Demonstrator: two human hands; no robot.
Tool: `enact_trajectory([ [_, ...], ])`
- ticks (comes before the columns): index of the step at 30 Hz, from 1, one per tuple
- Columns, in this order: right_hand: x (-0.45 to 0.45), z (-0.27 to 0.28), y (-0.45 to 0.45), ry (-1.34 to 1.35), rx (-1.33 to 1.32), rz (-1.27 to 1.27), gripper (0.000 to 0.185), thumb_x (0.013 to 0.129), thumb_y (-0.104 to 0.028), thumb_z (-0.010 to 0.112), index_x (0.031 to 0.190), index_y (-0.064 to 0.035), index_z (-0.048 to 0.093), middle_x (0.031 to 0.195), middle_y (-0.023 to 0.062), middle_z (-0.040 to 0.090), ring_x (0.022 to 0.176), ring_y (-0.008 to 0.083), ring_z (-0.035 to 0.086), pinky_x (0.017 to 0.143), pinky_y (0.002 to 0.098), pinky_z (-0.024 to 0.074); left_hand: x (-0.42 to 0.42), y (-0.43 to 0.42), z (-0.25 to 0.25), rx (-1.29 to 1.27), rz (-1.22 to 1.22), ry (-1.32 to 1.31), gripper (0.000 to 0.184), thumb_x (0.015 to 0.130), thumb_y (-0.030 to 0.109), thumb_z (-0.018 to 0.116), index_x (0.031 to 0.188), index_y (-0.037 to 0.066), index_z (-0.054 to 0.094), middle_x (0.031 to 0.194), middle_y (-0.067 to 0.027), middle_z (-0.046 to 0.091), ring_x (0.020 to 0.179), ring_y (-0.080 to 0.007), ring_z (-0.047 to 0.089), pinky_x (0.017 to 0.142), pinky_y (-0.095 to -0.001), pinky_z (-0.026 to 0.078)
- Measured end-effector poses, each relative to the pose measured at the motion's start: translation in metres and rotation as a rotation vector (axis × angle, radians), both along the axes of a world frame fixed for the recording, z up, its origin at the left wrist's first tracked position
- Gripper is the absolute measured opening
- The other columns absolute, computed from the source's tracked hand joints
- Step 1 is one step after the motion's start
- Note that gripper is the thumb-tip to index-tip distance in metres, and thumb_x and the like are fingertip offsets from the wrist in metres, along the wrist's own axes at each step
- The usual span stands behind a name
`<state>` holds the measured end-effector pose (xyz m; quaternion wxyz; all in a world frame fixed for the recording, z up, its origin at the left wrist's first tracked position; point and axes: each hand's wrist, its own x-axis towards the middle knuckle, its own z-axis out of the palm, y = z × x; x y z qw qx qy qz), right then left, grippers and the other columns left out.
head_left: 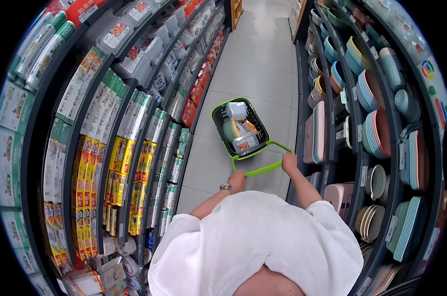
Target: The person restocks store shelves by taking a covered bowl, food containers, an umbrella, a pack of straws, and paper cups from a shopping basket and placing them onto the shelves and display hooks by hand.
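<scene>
In the aisle (pixel 253 44), the left hand (pixel 238 181) and right hand (pixel 289 163) close on the handle (pixel 263 170) of the basket (pixel 257 117) ahead. 1 box (pixel 245 144) and other goods (pixel 237 110) already lie inside; what is left does not show.

1 head cam, wide-angle, faces fwd + dn along aisle (pixel 257 66); basket (pixel 254 117) nr ctr, mid-dist.

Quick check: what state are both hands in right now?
Left hand: closed, holding one end of the green basket handle's grip bar.
Right hand: closed, holding the other end of that bar.
</scene>
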<state>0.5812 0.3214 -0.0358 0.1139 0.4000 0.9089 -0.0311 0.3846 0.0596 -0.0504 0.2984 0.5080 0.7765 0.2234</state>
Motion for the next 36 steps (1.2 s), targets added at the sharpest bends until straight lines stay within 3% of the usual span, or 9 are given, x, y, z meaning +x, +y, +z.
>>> enact_trajectory([
  [7,-0.086,-0.018,0.043,0.014,0.064,0.034,0.011,0.077,-0.008,0.065,0.083,-0.0056,0.074,0.1,0.0169,0.068,0.109,0.0366,0.059,0.089,0.0506,0.0502,-0.082,0.049,-0.001,0.034,0.14,0.045,0.016,0.09,0.008,0.053,0.103,-0.001,0.052,0.106,-0.026,0.06,0.095,-0.0491,0.06,0.082,-0.0582,0.05],
  [12,-0.139,-0.013,0.049,0.039,-0.039,0.119,0.008,0.068,-0.007,0.068,0.074,-0.0084,0.074,0.076,0.0148,0.069,0.078,0.0349,0.07,0.073,0.0471,0.0568,-0.132,0.067,0.009,0.034,0.246,0.089,0.018,0.083,0.0,0.054,0.099,0.002,0.062,0.105,-0.0252,0.06,0.091,-0.0484,0.06,0.081,-0.0551,0.051],
  [15,-0.181,-0.029,0.049,0.061,-0.1,0.235,0.007,0.068,-0.009,0.068,0.072,-0.0094,0.074,0.075,0.0138,0.07,0.074,0.0337,0.071,0.067,0.0476,0.0568,-0.173,0.074,0.016,-0.184,0.359,0.078,0.02,0.081,-0.001,0.055,0.1,-0.002,0.061,0.116,-0.0263,0.06,0.101,-0.0444,0.061,0.087,-0.0526,0.051],
  [19,-0.254,0.0,0.052,-0.045,-0.345,0.429,0.016,0.073,-0.017,0.07,0.086,-0.0122,0.077,0.089,0.0131,0.073,0.09,0.033,0.072,0.073,0.0487,0.0586,-0.224,0.078,0.027,-0.128,0.461,0.224,0.018,0.081,0.001,0.057,0.098,-0.002,0.061,0.12,-0.0262,0.059,0.102,-0.0456,0.06,0.087,-0.0515,0.052],
  [22,-0.298,0.006,0.057,0.163,-0.438,0.566,0.022,0.07,-0.029,0.075,0.079,-0.0092,0.074,0.08,0.0137,0.071,0.075,0.0354,0.069,0.069,0.0471,0.0564,-0.245,0.095,0.043,-0.182,0.539,0.357,0.022,0.081,0.003,0.062,0.102,-0.002,0.061,0.128,-0.031,0.054,0.112,-0.0491,0.056,0.097,-0.0522,0.048],
  [25,-0.34,0.01,0.069,0.147,-0.544,0.647,0.033,0.073,-0.04,0.075,0.083,-0.0086,0.074,0.082,0.0135,0.071,0.076,0.0361,0.068,0.07,0.0475,0.0561,-0.259,0.119,0.054,-0.13,0.604,0.482,0.038,0.08,0.006,0.067,0.114,-0.006,0.055,0.138,-0.0416,0.04,0.133,-0.0534,0.037,0.115,-0.0554,0.031],
  [29,-0.372,0.014,0.106,0.244,-0.598,0.772,0.039,0.075,-0.044,0.073,0.08,-0.0056,0.073,0.074,0.0127,0.07,0.072,0.0353,0.068,0.069,0.0461,0.0565,-0.258,0.161,0.069,-0.082,0.709,0.514,0.043,0.077,0.007,0.07,0.115,-0.006,0.055,0.142,-0.0413,0.036,0.135,-0.054,0.034,0.115,-0.0579,0.029],
  [31,-0.386,0.027,0.123,-0.004,-0.886,0.725,0.041,0.076,-0.043,0.07,0.076,-0.0019,0.072,0.066,0.0121,0.069,0.066,0.0321,0.069,0.067,0.0437,0.0569,-0.257,0.173,0.067,-0.085,0.686,0.543,0.049,0.074,0.007,0.073,0.117,-0.006,0.053,0.146,-0.0417,0.03,0.138,-0.0568,0.028,0.117,-0.0605,0.025],
  [36,-0.395,0.041,0.141,-0.021,-0.93,0.839,0.042,0.08,-0.041,0.065,0.075,0.0003,0.073,0.064,0.0117,0.07,0.062,0.0267,0.07,0.066,0.0406,0.0572,-0.262,0.193,0.066,-0.183,0.723,0.526,0.049,0.074,0.006,0.071,0.117,-0.007,0.052,0.148,-0.0406,0.027,0.138,-0.061,0.023,0.117,-0.0622,0.022],
])
